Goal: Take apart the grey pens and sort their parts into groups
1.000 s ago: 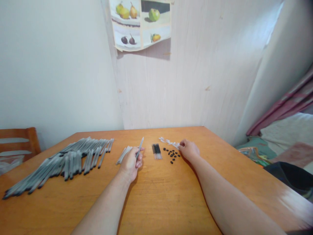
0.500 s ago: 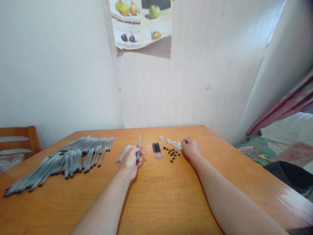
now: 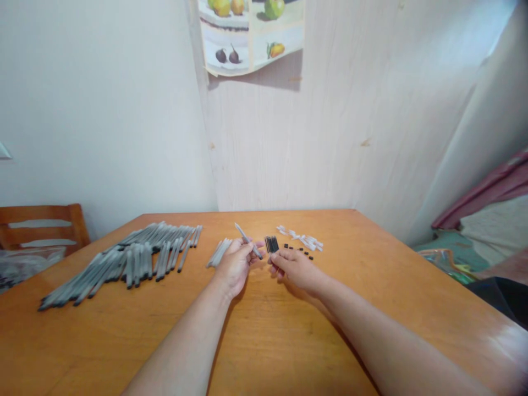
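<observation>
A pen (image 3: 243, 235) with a clear barrel and a black end leans to the left between the thumb and fingers of my left hand (image 3: 235, 268). Close to its black end is my right hand (image 3: 297, 267), thumb and fingers pinched together; what they hold, if anything, is too small to make out. Just behind these fingers lies a row of black ink refills (image 3: 270, 243), their near ends hidden by the right hand. Small black end plugs (image 3: 306, 253) are partly covered by that hand. Translucent white pen caps (image 3: 310, 242) lie scattered beyond them. Clear pen barrels (image 3: 218, 254) lie left of my left hand.
A big pile of capped pens (image 3: 142, 261) with black ends covers the left side of the wooden table (image 3: 256, 341). Beyond the table stand a wooden chair (image 3: 76, 225) at left and a dark bag (image 3: 501, 297) at right. Fruit pictures (image 3: 251, 38) hang on the wall.
My right hand has moved left from the white caps to beside the refills and the pen. The pen in my left hand has tilted from upright to leaning left. The view has shifted slightly.
</observation>
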The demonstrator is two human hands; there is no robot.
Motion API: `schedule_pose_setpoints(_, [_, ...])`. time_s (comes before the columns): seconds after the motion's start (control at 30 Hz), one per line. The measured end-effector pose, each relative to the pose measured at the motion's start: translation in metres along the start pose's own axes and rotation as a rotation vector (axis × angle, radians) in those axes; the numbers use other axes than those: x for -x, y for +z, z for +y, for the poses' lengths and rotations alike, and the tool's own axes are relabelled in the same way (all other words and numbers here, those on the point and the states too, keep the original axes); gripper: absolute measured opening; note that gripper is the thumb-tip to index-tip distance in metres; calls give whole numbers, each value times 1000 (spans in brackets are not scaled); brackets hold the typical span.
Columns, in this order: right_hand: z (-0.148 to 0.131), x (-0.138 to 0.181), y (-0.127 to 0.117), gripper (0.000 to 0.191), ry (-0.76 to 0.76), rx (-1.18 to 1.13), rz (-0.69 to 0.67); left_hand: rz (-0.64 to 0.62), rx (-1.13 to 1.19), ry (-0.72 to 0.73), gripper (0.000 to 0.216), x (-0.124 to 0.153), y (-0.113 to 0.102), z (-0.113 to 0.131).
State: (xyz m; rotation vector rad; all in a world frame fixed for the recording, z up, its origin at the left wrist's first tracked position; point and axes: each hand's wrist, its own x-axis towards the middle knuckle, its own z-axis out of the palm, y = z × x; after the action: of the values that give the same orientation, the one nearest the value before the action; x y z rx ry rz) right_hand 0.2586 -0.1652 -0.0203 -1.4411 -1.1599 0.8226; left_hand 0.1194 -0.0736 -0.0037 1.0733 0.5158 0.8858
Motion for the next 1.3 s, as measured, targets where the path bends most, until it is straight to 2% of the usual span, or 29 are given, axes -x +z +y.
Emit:
schedule_pose_setpoints(0.2, [-4, 7, 11, 32, 75, -239, -84, -67, 22, -17, 26, 0, 1, -5])
schedule_pose_setpoints(0.5, [-7, 8, 9, 25, 114, -276, -64, -94, 11, -23, 25, 4, 6, -5])
schedule_pose_setpoints(0.77, [-3, 4, 8, 22, 34, -113, 6, -93, 22, 14, 30, 3, 5, -6])
schedule_pose_setpoints(1.1, [-4, 5, 6, 14, -223, 474, 200, -7, -57, 27, 37, 2, 6, -9])
schedule_pose_setpoints(1.3, [-3, 5, 8, 9, -242, 545, 210, 20, -115, 22, 42, 0, 3, -10])
